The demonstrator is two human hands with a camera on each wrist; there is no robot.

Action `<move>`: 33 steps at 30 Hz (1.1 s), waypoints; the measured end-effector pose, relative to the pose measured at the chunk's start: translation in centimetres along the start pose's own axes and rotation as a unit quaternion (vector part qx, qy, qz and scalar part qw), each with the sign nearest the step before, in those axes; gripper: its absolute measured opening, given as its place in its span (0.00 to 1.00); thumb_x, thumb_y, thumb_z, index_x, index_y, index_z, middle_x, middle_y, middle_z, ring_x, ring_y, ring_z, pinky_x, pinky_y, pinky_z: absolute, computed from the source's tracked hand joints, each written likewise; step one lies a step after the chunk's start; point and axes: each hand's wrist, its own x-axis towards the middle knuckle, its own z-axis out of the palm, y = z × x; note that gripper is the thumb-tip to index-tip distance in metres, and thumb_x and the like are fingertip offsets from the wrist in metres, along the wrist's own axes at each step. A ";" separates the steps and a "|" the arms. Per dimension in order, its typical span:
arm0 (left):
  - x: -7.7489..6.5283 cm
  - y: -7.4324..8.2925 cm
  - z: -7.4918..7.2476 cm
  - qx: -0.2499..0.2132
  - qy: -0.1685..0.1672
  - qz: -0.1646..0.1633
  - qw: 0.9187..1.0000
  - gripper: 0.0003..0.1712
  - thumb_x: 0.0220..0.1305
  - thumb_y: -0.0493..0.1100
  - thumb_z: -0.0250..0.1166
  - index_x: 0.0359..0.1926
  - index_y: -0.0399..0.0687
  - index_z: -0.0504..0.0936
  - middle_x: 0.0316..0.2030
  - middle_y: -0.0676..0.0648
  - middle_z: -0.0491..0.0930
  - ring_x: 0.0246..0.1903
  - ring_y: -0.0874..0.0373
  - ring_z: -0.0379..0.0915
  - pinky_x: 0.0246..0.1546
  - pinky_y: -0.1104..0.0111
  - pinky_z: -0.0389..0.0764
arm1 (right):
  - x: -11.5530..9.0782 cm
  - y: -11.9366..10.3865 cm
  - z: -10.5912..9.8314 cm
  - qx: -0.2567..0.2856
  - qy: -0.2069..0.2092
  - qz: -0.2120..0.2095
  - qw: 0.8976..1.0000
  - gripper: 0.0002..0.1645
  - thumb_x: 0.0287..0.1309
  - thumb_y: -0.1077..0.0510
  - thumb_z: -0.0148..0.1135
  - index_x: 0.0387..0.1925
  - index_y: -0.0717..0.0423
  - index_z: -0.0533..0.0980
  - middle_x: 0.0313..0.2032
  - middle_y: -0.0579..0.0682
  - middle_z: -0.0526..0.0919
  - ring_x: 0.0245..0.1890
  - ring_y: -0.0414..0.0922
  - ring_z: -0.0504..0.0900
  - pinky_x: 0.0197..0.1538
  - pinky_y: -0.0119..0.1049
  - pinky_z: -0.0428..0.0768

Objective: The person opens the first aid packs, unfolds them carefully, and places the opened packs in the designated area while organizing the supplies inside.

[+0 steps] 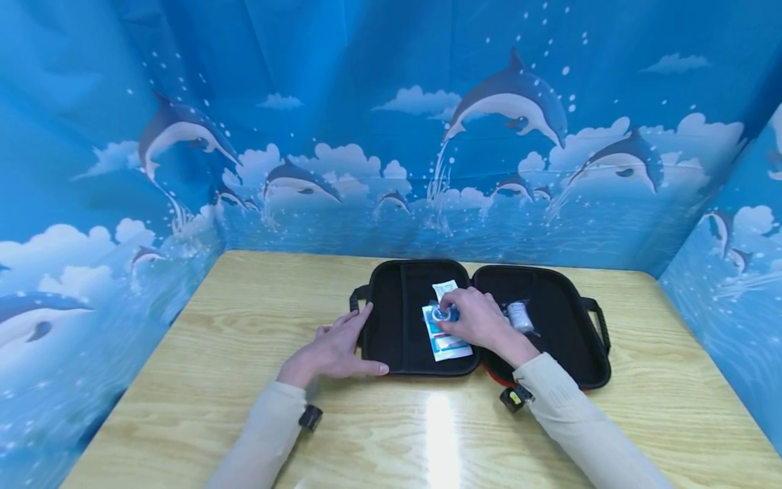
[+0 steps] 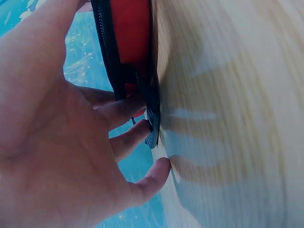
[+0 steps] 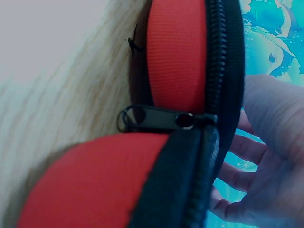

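A black-lined, red-shelled zip case [image 1: 421,272] lies unfolded on the table. My right hand [image 1: 479,318] reaches over its left half and pinches a small white-and-blue ring-shaped roll [image 1: 441,314], just above flat white-and-blue packets [image 1: 451,348]. A smaller white-and-green packet [image 1: 444,289] lies behind them. With fingers spread, my left hand [image 1: 332,348] rests at the case's left edge; in the left wrist view, its fingers touch the black handle [image 2: 152,121]. The right wrist view shows the red shell [image 3: 175,57] in front of my right hand [image 3: 275,156], hiding its fingertips.
A white bandage roll [image 1: 519,316] in clear wrap lies in the case's right half, partly behind my right hand. Another black handle [image 1: 597,324] sticks out on the right. A zipper pull [image 3: 156,118] hangs at the front hinge. A dolphin-print curtain [image 1: 342,136] surrounds the wooden table [image 1: 244,305].
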 end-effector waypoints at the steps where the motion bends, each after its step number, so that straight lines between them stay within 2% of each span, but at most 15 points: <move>1: 0.0 0.0 0.0 0.000 -0.001 -0.001 1.000 0.70 0.40 0.77 0.66 0.75 0.64 0.35 0.75 0.51 0.45 0.74 0.52 0.38 0.69 0.42 0.45 | -0.1 0.1 0.0 0.006 0.003 0.002 1.000 0.15 0.48 0.43 0.70 0.36 0.44 0.81 0.40 0.44 0.85 0.40 0.45 0.76 0.41 0.44 0.71; 4: -0.1 0.0 0.0 0.000 -0.001 -0.002 1.000 0.70 0.40 0.77 0.66 0.75 0.64 0.35 0.75 0.51 0.46 0.74 0.51 0.38 0.69 0.41 0.45 | -0.5 0.3 -0.1 0.018 0.011 0.007 1.000 0.14 0.49 0.44 0.69 0.36 0.45 0.80 0.40 0.45 0.84 0.38 0.44 0.75 0.43 0.44 0.73; 10: -0.1 0.0 0.1 0.000 -0.002 -0.002 1.000 0.70 0.40 0.76 0.66 0.75 0.63 0.35 0.75 0.50 0.46 0.74 0.50 0.39 0.68 0.41 0.45 | -1.3 0.7 -0.1 0.031 0.029 0.013 0.999 0.15 0.48 0.45 0.70 0.37 0.46 0.81 0.40 0.46 0.83 0.37 0.44 0.73 0.39 0.40 0.73; 19: -0.1 0.0 0.1 -0.002 -0.003 -0.003 1.000 0.70 0.40 0.76 0.66 0.75 0.64 0.35 0.75 0.49 0.46 0.74 0.50 0.39 0.68 0.41 0.45 | -2.2 1.3 -0.4 0.049 0.077 -0.009 0.996 0.14 0.46 0.48 0.73 0.35 0.48 0.81 0.38 0.46 0.84 0.36 0.44 0.73 0.37 0.37 0.72; 33: -0.1 0.0 -0.2 0.003 -0.002 0.007 1.000 0.69 0.41 0.76 0.65 0.75 0.63 0.34 0.75 0.51 0.46 0.74 0.51 0.38 0.68 0.40 0.44 | -3.8 2.6 -1.8 0.067 0.081 0.032 0.994 0.14 0.50 0.48 0.70 0.38 0.48 0.80 0.40 0.46 0.82 0.39 0.45 0.72 0.38 0.39 0.75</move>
